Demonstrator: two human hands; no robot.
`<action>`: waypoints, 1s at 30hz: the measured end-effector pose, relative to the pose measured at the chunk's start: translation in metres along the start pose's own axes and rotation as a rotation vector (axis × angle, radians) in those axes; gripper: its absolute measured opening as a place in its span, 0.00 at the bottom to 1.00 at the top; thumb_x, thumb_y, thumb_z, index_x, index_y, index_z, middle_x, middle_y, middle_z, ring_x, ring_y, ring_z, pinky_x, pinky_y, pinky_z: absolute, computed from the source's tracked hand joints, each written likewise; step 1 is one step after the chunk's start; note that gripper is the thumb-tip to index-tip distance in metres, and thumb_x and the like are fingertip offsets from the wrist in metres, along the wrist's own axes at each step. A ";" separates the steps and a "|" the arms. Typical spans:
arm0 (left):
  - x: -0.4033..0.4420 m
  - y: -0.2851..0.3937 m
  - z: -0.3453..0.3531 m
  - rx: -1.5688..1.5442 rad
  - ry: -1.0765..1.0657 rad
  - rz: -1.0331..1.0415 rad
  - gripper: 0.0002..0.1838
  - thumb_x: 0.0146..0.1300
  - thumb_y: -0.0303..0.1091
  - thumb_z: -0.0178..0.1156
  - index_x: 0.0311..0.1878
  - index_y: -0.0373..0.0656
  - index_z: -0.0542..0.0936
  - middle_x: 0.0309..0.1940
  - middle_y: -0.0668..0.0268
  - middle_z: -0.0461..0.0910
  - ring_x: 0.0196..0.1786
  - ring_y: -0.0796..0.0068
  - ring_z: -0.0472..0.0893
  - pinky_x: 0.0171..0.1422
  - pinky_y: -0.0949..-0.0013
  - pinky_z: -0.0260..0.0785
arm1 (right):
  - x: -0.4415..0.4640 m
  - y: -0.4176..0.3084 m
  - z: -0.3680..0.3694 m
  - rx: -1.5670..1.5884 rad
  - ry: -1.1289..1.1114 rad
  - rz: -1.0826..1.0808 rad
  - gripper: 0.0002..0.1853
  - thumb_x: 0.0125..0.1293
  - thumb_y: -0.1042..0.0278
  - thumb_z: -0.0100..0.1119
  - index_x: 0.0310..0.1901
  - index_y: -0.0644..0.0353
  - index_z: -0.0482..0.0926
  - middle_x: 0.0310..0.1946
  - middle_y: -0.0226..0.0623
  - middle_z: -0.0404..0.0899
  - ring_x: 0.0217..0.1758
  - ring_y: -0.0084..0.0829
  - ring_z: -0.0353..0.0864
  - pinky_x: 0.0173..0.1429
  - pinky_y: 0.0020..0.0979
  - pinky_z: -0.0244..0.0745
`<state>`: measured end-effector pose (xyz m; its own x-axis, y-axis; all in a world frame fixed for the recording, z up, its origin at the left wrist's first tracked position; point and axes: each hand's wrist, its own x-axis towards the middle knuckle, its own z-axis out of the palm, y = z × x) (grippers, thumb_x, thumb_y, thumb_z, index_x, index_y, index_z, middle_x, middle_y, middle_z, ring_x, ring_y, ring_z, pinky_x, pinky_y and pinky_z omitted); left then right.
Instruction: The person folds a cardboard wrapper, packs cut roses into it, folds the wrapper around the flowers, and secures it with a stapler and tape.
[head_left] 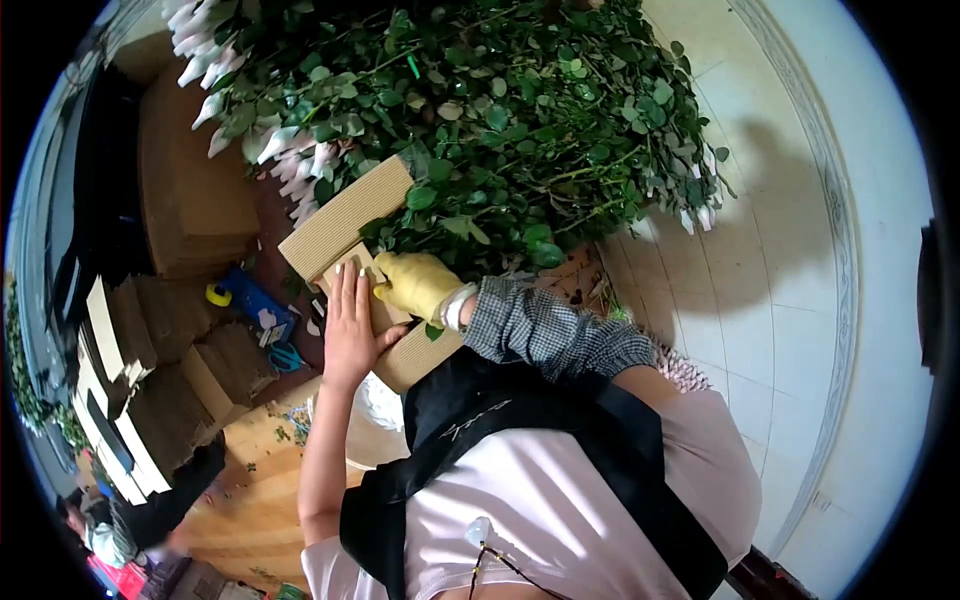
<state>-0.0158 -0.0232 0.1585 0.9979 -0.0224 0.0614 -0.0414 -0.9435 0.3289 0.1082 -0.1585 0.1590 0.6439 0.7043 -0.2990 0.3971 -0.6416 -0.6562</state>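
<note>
A corrugated cardboard piece lies folded or overlapped against green leafy stems, with another cardboard part nearer my body. My left hand, bare, rests on the cardboard with its fingers stretched out and its thumb apart. Beside it, my right hand wears a yellow glove, its fingers curled on the cardboard at the edge of the leaves. The gloved fingertips are partly hidden. Pale flower heads in white sleeves stick out left of the leaves.
Left of my hands are a blue tray, a yellow tape roll and blue scissors. Cardboard stacks stand farther left. Another person is at the lower left. Tiled floor lies to the right.
</note>
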 end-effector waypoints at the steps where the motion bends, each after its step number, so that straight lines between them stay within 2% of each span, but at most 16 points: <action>1: 0.003 -0.004 0.003 0.018 -0.023 0.024 0.56 0.55 0.66 0.65 0.75 0.31 0.58 0.79 0.44 0.51 0.80 0.43 0.52 0.82 0.49 0.50 | 0.002 -0.001 0.002 -0.001 0.043 -0.016 0.18 0.64 0.56 0.64 0.46 0.61 0.79 0.41 0.50 0.86 0.45 0.52 0.85 0.50 0.47 0.80; 6: 0.005 -0.001 -0.006 0.052 -0.053 -0.015 0.52 0.57 0.67 0.63 0.71 0.30 0.65 0.77 0.44 0.55 0.79 0.41 0.55 0.81 0.48 0.52 | -0.005 0.005 -0.032 0.232 -0.215 -0.012 0.23 0.64 0.59 0.62 0.58 0.59 0.76 0.44 0.50 0.85 0.47 0.49 0.85 0.49 0.45 0.80; 7: 0.006 0.001 -0.008 0.091 -0.052 -0.010 0.51 0.56 0.67 0.64 0.69 0.30 0.67 0.75 0.43 0.57 0.78 0.42 0.58 0.80 0.49 0.54 | -0.019 0.013 -0.030 0.069 -0.009 -0.373 0.24 0.66 0.60 0.61 0.62 0.56 0.72 0.50 0.45 0.84 0.49 0.47 0.85 0.49 0.46 0.80; 10: 0.006 -0.004 -0.005 0.071 -0.031 0.011 0.50 0.56 0.66 0.65 0.67 0.30 0.69 0.74 0.43 0.59 0.77 0.41 0.59 0.80 0.49 0.54 | -0.077 0.008 -0.076 0.590 -0.603 -0.781 0.29 0.70 0.75 0.55 0.72 0.61 0.65 0.67 0.44 0.74 0.69 0.34 0.74 0.72 0.36 0.69; 11: 0.007 -0.006 -0.005 0.043 -0.029 0.018 0.49 0.56 0.66 0.65 0.66 0.29 0.70 0.74 0.42 0.59 0.77 0.41 0.58 0.80 0.48 0.55 | -0.088 0.027 -0.068 0.718 -0.816 -0.664 0.25 0.73 0.75 0.50 0.70 0.62 0.69 0.69 0.44 0.72 0.71 0.34 0.72 0.76 0.35 0.64; 13: 0.007 -0.009 -0.002 0.017 -0.013 0.006 0.48 0.56 0.65 0.66 0.66 0.30 0.70 0.72 0.42 0.61 0.76 0.41 0.60 0.79 0.48 0.56 | -0.104 0.086 -0.030 0.521 -0.585 -0.198 0.23 0.74 0.72 0.49 0.70 0.56 0.71 0.68 0.42 0.74 0.71 0.34 0.73 0.74 0.35 0.66; 14: 0.007 -0.010 -0.002 0.013 -0.011 0.006 0.48 0.56 0.65 0.66 0.66 0.30 0.70 0.72 0.42 0.62 0.75 0.41 0.61 0.78 0.48 0.56 | -0.097 0.090 -0.028 -0.014 -0.610 0.248 0.23 0.75 0.69 0.49 0.70 0.53 0.72 0.70 0.40 0.73 0.71 0.35 0.73 0.73 0.35 0.67; 17: 0.009 -0.011 -0.001 -0.050 0.008 -0.048 0.47 0.53 0.61 0.72 0.66 0.34 0.69 0.72 0.47 0.61 0.75 0.42 0.61 0.78 0.47 0.57 | -0.084 0.093 -0.033 0.656 -0.346 -0.462 0.23 0.75 0.65 0.57 0.69 0.57 0.73 0.69 0.40 0.74 0.68 0.35 0.75 0.72 0.36 0.68; 18: 0.008 -0.011 -0.002 -0.066 0.017 -0.060 0.46 0.52 0.60 0.73 0.64 0.35 0.70 0.71 0.48 0.62 0.73 0.42 0.62 0.77 0.48 0.58 | -0.084 0.069 -0.041 1.114 -0.647 -0.201 0.24 0.75 0.64 0.58 0.70 0.60 0.70 0.68 0.42 0.74 0.69 0.36 0.75 0.72 0.37 0.69; 20: 0.009 -0.017 0.005 -0.059 0.088 -0.009 0.38 0.51 0.48 0.73 0.62 0.38 0.71 0.70 0.49 0.64 0.70 0.43 0.66 0.74 0.49 0.62 | -0.074 0.021 -0.060 1.256 -0.351 -0.254 0.32 0.73 0.55 0.62 0.72 0.60 0.67 0.70 0.44 0.72 0.71 0.37 0.73 0.72 0.38 0.69; 22: 0.008 -0.027 0.013 -0.006 0.104 0.022 0.38 0.52 0.52 0.73 0.61 0.38 0.73 0.67 0.49 0.66 0.67 0.44 0.68 0.72 0.51 0.64 | -0.048 0.005 -0.070 0.650 0.005 -0.555 0.41 0.65 0.49 0.70 0.74 0.58 0.65 0.70 0.44 0.71 0.71 0.39 0.74 0.72 0.40 0.69; 23: 0.008 -0.026 0.009 -0.017 0.079 0.020 0.36 0.54 0.49 0.71 0.61 0.38 0.73 0.68 0.49 0.65 0.66 0.44 0.69 0.72 0.51 0.64 | -0.034 0.009 -0.067 0.013 0.188 -0.783 0.49 0.56 0.44 0.74 0.74 0.58 0.63 0.70 0.46 0.70 0.70 0.43 0.74 0.71 0.42 0.70; 24: 0.007 -0.030 0.017 0.075 0.087 0.020 0.39 0.51 0.53 0.73 0.60 0.37 0.74 0.67 0.49 0.66 0.66 0.44 0.69 0.73 0.51 0.63 | -0.035 0.002 -0.063 -0.287 0.215 -0.787 0.36 0.55 0.46 0.73 0.63 0.54 0.76 0.57 0.45 0.81 0.60 0.43 0.81 0.68 0.44 0.72; 26: 0.010 -0.012 -0.003 -0.029 0.082 -0.035 0.44 0.46 0.59 0.75 0.59 0.36 0.75 0.67 0.49 0.67 0.66 0.44 0.69 0.73 0.51 0.63 | -0.051 -0.001 -0.057 -0.361 -0.222 -0.536 0.16 0.54 0.52 0.73 0.40 0.50 0.86 0.38 0.38 0.87 0.45 0.41 0.87 0.56 0.43 0.79; 27: 0.010 -0.012 0.005 0.008 0.148 -0.025 0.47 0.42 0.63 0.76 0.58 0.36 0.76 0.66 0.49 0.68 0.67 0.45 0.69 0.74 0.51 0.62 | -0.060 -0.003 -0.045 -0.455 -0.087 -0.539 0.08 0.53 0.60 0.75 0.24 0.49 0.83 0.24 0.32 0.85 0.32 0.39 0.86 0.43 0.42 0.80; 30: 0.007 -0.014 0.004 -0.024 0.106 -0.046 0.46 0.43 0.61 0.77 0.57 0.36 0.76 0.65 0.51 0.68 0.68 0.46 0.69 0.76 0.52 0.61 | -0.049 -0.009 -0.051 -0.219 -0.014 -0.550 0.07 0.52 0.63 0.75 0.24 0.49 0.84 0.23 0.31 0.84 0.30 0.36 0.86 0.37 0.38 0.79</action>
<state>-0.0076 -0.0113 0.1501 0.9879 0.0567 0.1443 0.0017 -0.9344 0.3561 0.1066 -0.2030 0.2152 0.2968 0.9543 0.0347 0.7970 -0.2275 -0.5596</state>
